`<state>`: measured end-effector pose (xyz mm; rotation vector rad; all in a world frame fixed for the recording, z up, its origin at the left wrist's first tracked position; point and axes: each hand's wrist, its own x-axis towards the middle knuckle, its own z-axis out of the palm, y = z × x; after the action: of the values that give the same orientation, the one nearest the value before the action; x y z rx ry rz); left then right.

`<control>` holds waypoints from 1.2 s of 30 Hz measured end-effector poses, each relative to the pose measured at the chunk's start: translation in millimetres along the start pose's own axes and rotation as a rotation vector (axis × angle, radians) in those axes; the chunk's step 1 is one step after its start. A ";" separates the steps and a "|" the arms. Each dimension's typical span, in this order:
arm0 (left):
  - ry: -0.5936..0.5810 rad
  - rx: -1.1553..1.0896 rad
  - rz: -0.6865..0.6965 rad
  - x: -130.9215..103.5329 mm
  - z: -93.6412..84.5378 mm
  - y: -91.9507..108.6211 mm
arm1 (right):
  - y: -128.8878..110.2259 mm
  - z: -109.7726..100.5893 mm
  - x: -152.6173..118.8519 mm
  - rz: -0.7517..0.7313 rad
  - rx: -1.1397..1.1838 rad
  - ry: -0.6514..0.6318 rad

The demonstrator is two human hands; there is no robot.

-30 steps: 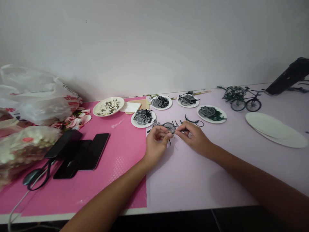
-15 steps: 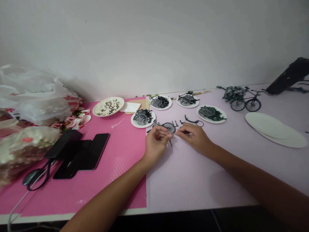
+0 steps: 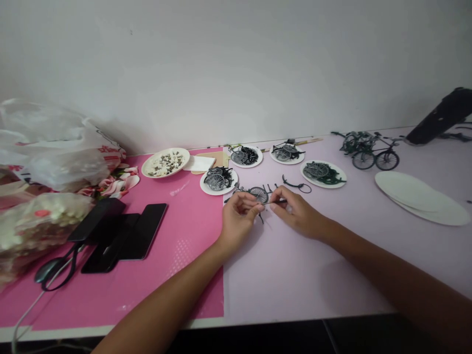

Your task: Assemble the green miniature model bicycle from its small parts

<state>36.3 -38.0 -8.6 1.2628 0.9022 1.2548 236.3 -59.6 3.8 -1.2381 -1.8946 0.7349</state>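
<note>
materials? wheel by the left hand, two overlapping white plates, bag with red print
Wheel: probably moulded plastic; dull grey spokes, though painted metal is possible.
Plates: paper or thin plastic, can't tell; matte, plain white, no sharp glare.
Bag: likely thin plastic film; glossy, creased, semi-translucent.

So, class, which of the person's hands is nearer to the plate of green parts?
Right. The right hand is in front of the plate of green parts, slightly to its left; the left hand is farther to the left, also in front.
</note>
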 end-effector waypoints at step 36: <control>-0.052 0.122 0.083 -2.5 -0.7 9.1 | 5.5 -2.4 4.4 -0.026 -0.057 0.000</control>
<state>33.6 -41.4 -0.2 1.4360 0.9075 1.2409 239.9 -53.3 2.1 -1.2462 -1.9402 0.6720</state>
